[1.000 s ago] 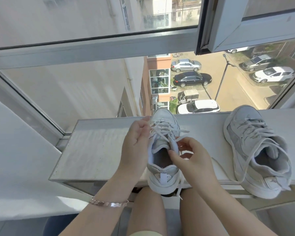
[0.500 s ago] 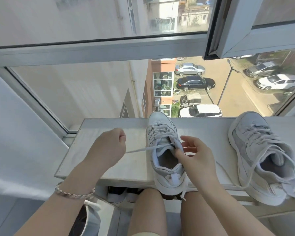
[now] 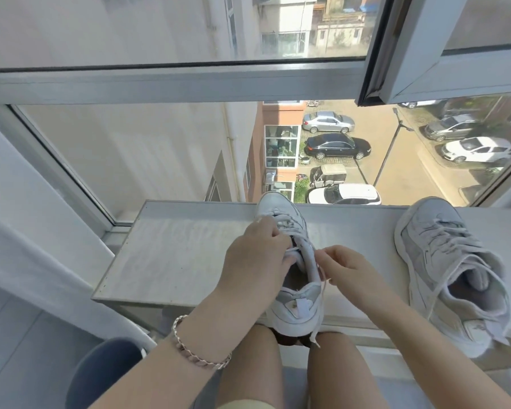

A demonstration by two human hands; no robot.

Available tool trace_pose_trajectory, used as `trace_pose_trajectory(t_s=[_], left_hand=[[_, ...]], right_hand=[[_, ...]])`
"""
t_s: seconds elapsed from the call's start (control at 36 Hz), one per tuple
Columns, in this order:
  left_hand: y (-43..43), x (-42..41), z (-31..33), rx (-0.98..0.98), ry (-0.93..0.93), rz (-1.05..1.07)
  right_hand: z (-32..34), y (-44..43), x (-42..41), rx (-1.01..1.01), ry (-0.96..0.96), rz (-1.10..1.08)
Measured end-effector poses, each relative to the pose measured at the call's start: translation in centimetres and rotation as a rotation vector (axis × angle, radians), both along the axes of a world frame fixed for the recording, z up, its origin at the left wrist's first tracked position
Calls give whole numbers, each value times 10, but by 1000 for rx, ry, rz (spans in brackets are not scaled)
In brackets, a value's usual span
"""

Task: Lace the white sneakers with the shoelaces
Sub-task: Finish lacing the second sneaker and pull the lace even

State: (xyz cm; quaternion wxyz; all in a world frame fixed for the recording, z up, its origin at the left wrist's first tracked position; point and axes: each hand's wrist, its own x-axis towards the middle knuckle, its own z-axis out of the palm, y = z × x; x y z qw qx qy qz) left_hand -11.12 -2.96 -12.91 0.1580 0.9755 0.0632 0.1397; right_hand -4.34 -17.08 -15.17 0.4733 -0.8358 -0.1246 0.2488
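A white sneaker [image 3: 295,308] stands on the windowsill [image 3: 174,255] in front of me, heel toward me and hanging over the front edge. My left hand [image 3: 254,261] lies over its left side, fingers curled onto the tongue and laces. My right hand [image 3: 345,270] pinches the white shoelace [image 3: 322,276] at the shoe's right upper eyelets; the lace's loose end hangs down past the heel. A second white sneaker [image 3: 452,273], laced, sits to the right on the sill.
The sill's front edge [image 3: 160,299] is close to my bare knees [image 3: 248,364]. Window glass and frame [image 3: 189,84] rise right behind the shoes, with an open sash [image 3: 425,54] at upper right. A dark round object [image 3: 106,370] sits low on the left.
My left hand had pulled a lace end out to the left; it has come back onto the sneaker's left side. My right hand stays at the right eyelets, holding the lace.
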Motion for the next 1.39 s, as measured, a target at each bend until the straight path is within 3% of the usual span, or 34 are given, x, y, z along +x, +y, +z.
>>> trace_pose_trajectory(t_s=[0.08, 0.14, 0.25, 0.31, 0.36, 0.53, 0.75, 0.94, 1.03, 1.11, 1.19, 1.28, 1.39], left_hand=[[-3, 2, 0, -160, -24, 22], [-4, 4, -1, -272, 19, 50], [-5, 6, 3, -527, 84, 105], [-7, 5, 5, -591, 75, 102], [-10, 4, 6, -620, 51, 79], [-8, 3, 16, -876, -45, 122], [-4, -7, 31, -1354, 183, -177], [25, -21, 26, -1271, 340, -128], [44, -26, 25, -1366, 331, -8], [60, -28, 24, -1613, 217, 130], [69, -27, 22, -1861, 34, 234], [68, -23, 18, -2045, -80, 270], [59, -18, 13, -2133, -149, 276]], right_hand=[[-1, -3, 0, -81, -48, 69], [1, -5, 1, -6, -41, 11], [20, -3, 3, 534, 293, -238], [32, 2, 2, 705, 430, -293], [40, 6, 1, 703, 433, -303], [66, 13, -3, 597, 153, -145], [81, 31, -6, 684, 162, -118], [71, 42, 7, 810, 162, -235], [63, 41, 12, 702, 108, -263], [54, 39, 10, 420, 48, -173], [43, 34, 0, 140, -237, -63], [39, 28, -15, 63, -480, 19], [33, 21, -26, -59, -621, 97]])
